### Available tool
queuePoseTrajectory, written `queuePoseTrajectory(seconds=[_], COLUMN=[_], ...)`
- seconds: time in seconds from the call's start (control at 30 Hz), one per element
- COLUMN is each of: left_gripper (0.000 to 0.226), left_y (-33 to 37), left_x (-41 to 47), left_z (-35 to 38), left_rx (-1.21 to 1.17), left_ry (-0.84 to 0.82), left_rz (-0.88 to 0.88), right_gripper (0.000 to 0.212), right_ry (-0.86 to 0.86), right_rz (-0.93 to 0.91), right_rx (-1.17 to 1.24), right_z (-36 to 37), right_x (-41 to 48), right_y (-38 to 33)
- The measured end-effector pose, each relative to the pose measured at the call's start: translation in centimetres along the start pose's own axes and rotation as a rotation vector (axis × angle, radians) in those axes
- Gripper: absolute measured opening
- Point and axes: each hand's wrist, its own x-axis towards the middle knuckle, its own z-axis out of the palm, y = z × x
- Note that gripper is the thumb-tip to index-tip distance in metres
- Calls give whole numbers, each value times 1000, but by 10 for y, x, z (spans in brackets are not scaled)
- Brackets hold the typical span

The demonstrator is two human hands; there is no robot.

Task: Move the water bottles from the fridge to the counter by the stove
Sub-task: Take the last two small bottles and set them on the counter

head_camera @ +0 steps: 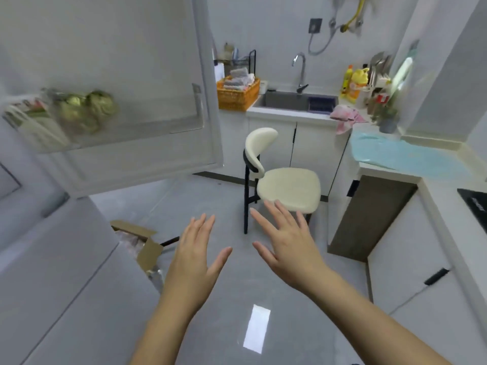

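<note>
Glossy grey floor (237,299), metal tap (300,67), orange plastic basket (237,97), cardboard box (147,246)

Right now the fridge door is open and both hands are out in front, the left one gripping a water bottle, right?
Not quite: in the head view the left hand holds nothing, its fingers straight and spread, as on the right hand. The fridge door is open and both hands are out in front.

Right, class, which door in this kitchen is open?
The fridge door, swung out at the left; the cupboard doors under the sink are shut.
</note>
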Motion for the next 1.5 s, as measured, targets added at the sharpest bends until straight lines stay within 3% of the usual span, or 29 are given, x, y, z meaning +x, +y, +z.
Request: queuePoseTrajectory(seconds=[0.4,0.67,1.07,1.3,1.5], left_gripper=[70,73,75,68,69], left_y=[-127,-197,-259,-302,-358], left_x=[14,24,9,22,50], left_z=[-125,-194,-278,-343,-410], left_rx=[150,466,686,784,920], left_ry=[180,328,555,592,588], left_rz=[-193,-328,-689,-730,-735], right_gripper=[66,59,61,61,62], right_ry=[-22,-5,-90,-41,45], right_rz=[-304,-582,-1058,-1101,-1010], right_rx=[48,97,237,348,388], right_z=[42,62,84,92,85], right_x=[136,230,330,370,419], right_y=[-154,-240,-382,-469,-550])
